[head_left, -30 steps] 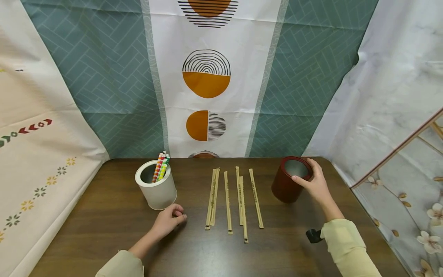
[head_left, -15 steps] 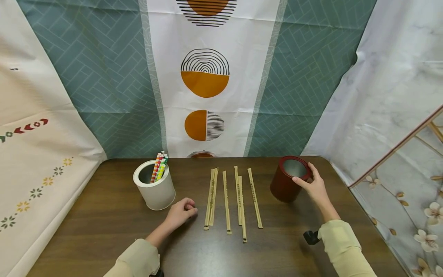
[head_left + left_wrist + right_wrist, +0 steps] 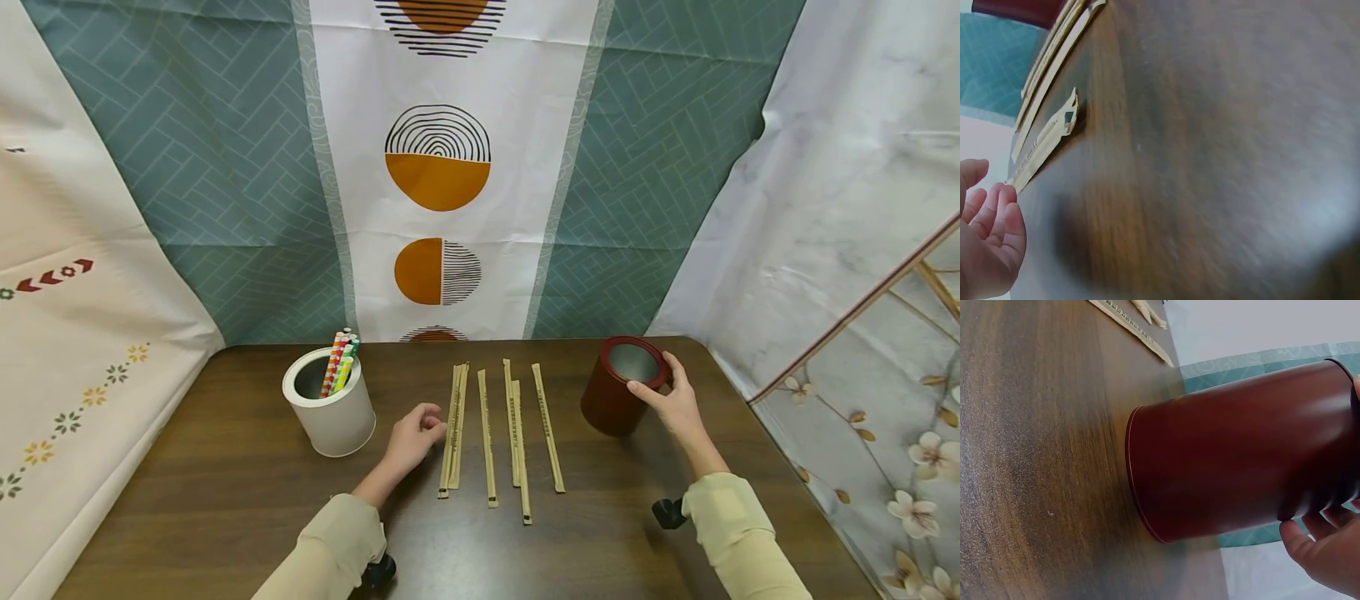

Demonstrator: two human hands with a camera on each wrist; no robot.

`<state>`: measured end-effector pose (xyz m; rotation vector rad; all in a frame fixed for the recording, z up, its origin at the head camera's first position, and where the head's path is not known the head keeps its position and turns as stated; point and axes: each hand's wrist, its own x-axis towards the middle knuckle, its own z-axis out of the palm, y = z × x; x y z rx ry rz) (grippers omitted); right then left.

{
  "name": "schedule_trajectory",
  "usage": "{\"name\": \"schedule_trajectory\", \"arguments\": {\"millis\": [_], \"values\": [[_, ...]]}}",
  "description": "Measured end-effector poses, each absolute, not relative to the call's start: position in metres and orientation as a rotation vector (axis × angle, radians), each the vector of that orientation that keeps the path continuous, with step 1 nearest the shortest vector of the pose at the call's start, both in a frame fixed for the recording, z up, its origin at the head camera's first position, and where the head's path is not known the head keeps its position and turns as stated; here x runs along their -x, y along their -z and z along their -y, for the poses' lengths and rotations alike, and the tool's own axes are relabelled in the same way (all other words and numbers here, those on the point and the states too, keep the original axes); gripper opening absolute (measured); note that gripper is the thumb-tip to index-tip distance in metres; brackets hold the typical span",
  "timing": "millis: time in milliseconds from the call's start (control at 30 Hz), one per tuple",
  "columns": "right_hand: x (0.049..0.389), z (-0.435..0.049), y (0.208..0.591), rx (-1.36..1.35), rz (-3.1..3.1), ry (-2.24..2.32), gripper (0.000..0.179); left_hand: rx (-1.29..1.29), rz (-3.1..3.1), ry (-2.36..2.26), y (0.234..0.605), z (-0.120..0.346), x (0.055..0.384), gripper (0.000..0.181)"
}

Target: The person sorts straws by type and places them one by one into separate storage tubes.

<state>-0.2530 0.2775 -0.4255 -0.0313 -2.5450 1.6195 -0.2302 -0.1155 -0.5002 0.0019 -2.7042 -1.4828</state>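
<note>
My right hand point(image 3: 675, 404) grips the upper side of a dark red canister point(image 3: 613, 398), thumb near the rim and fingers at the far right side. In the right wrist view the canister point(image 3: 1241, 453) stands upright on the table, with fingertips along its wall. My left hand point(image 3: 414, 437), its fingers loosely bent and holding nothing, is just left of two overlapping tan paper-wrapped straws point(image 3: 454, 433). The left wrist view shows the fingertips right at the far end of a wrapped straw point(image 3: 1044, 147). More wrapped straws point(image 3: 487, 442) lie to the right, several in all.
A white canister point(image 3: 333, 423) stands at the left, holding several colourful striped straws point(image 3: 339, 367). The brown wooden table point(image 3: 225, 492) ends at a patterned curtain point(image 3: 442, 192) behind. Cloth hangs on both sides.
My left hand has moved right and forward, from beside the white canister to the leftmost wrapped straws. My right hand keeps its hold on the red canister. The head view has shifted slightly.
</note>
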Motion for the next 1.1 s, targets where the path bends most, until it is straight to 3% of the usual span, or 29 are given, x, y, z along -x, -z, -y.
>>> {"name": "schedule_trajectory", "arguments": {"millis": [500, 1100], "values": [[0.255, -0.279, 0.428, 0.030, 2.551, -1.583, 0.084, 0.062, 2.673, 1.246, 0.503, 0.097, 0.267, 0.029], [0.257, -0.279, 0.430, 0.026, 2.542, -1.576, 0.083, 0.105, 2.940, 0.784, 0.499, 0.087, 0.276, 0.038]]}}
